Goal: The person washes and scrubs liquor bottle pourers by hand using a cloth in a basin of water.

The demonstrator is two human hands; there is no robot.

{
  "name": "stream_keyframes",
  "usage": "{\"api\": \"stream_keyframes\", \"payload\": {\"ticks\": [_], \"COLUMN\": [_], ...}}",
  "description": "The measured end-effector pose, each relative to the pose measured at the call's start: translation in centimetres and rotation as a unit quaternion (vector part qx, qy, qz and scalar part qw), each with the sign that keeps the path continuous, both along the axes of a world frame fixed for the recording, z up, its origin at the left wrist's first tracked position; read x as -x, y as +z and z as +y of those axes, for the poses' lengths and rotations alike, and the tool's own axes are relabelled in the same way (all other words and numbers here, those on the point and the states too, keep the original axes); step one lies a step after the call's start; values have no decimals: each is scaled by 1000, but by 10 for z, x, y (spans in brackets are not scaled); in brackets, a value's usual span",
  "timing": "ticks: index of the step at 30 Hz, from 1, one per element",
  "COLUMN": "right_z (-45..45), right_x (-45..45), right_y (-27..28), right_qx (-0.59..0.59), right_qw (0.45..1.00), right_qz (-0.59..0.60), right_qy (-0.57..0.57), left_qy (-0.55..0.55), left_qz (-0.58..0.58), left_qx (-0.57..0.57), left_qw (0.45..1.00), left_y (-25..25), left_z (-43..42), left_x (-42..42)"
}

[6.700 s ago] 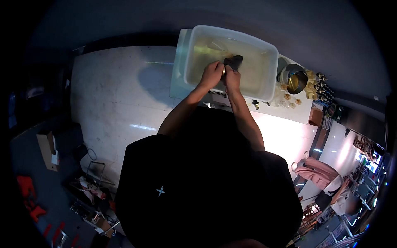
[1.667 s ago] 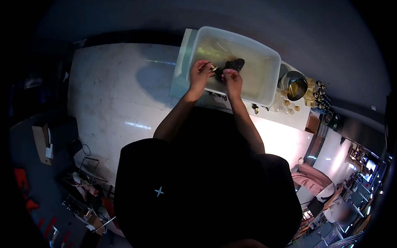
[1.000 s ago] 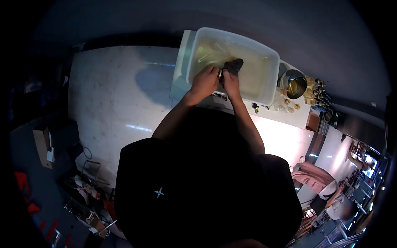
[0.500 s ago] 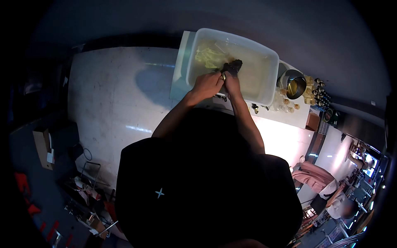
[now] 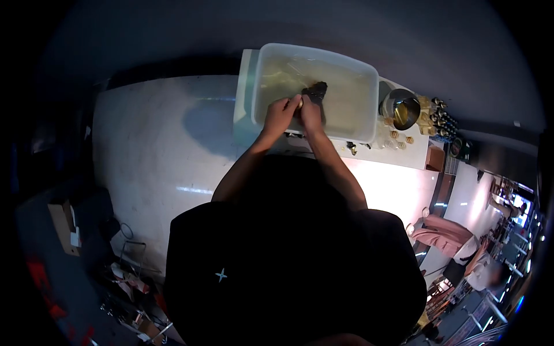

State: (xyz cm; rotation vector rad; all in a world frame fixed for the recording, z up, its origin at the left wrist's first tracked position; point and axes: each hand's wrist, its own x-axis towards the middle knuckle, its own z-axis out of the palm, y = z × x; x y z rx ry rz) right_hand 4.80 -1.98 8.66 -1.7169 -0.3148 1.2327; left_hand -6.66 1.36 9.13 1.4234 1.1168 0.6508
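Over the near side of a translucent white plastic tub [image 5: 374, 109] of cloudy water, both my hands meet. My left hand [image 5: 279, 115] is closed, its fingertips pinching a small brass-coloured piece [image 5: 300, 103]. Beside it, my right hand [image 5: 311, 115] is closed around a dark, rough-edged object [image 5: 315, 91] that sticks out beyond the fingers over the water. Whether the brass-coloured piece is joined to the dark object, I cannot tell; the fingers cover where they meet.
Right of the tub stand a dark round bowl [image 5: 405, 109] with yellowish contents, several brass-coloured rings [image 5: 409, 139] and a row of dark-topped items [image 5: 441, 122]. Small dark parts [image 5: 352, 148] lie by the tub's near edge. A person [image 5: 479, 271] is at the far right.
The view has shifted, so the tub sits slightly further left. My hands have turned a little, still together on the dark object. The bright yellow-green ripples in the water have faded.
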Motion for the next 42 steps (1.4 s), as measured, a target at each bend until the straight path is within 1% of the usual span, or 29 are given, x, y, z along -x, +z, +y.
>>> {"api": "stream_keyframes", "payload": {"ticks": [1,2,4,5,7,8,9,10,11,13,14,16,18,19,21,24,25,28,30,31,32,33,34,35,36,38,42], "right_z": [0,-2,0,-1,-1,-2,-3,-2,-2,4,6,9,9,8,5,4,3,0,-6,-8,-10,-15,-18,-22,-25,-22,-25], "right_x": [4,4,7,8,7,4,-4,-16,-20,-7,-2,3,5,5,5,1,0,-7,-38,-58,-81,-100,-116,-118,-119,-114,-107], "right_y": [-14,-26,-27,-27,4,12,10,7,2,3,4,2,2,3,5,3,2,-12,-39,-60,-80,-92,-97,-101,-105,-115,-128], "right_qx": [-54,-59,-69,-100,-49,-24,-19,-13,-7,-24,-33,-43,-50,-56,-69,-26,-14,27,20,-49,-120,-171,-138,-120,-101,-105,-100], "right_qw": [998,997,994,991,998,998,989,968,936,979,991,994,995,996,995,993,992,988,976,953,920,890,921,938,953,962,975], "right_qz": [-24,-39,-68,-71,6,45,147,249,348,203,128,87,46,18,-37,-118,-123,-150,-217,-297,-367,-413,-355,-315,-275,-241,-171], "right_qy": [-36,-42,-51,-62,-43,-33,-4,24,53,8,-15,-45,-75,-71,-61,-13,0,38,18,-27,-62,-84,-78,-75,-73,-80,-98], "left_qy": [-9,-24,-50,-38,-11,-22,-31,-40,-18,28,41,67,97,111,112,107,104,94,156,187,166,145,125,101,98,89,83], "left_qz": [-14,-35,-74,-76,-79,-45,-8,29,-5,-74,-85,-109,-170,-200,-224,-247,-252,-265,-356,-398,-354,-308,-260,-254,-256,-260,-232], "left_qx": [25,75,172,126,35,-58,-149,-239,-200,-123,-65,51,184,250,317,410,441,472,498,507,474,441,410,384,405,442,462], "left_qw": [1000,996,981,988,996,997,988,970,980,989,993,990,963,941,915,871,855,836,775,741,788,831,865,882,872,854,852], "left_y": [-6,-15,-22,-26,2,9,14,16,15,11,6,1,5,10,8,-2,-7,-8,-38,-39,-40,-13,9,21,18,11,-4], "left_z": [3,6,13,11,4,6,6,5,4,1,0,-1,-3,-4,-4,2,3,4,24,31,39,48,49,50,49,49,42], "left_x": [1,2,4,2,-2,0,3,6,7,-1,-2,-5,-8,-9,-8,-5,-4,0,29,42,49,52,54,47,40,25,11]}}
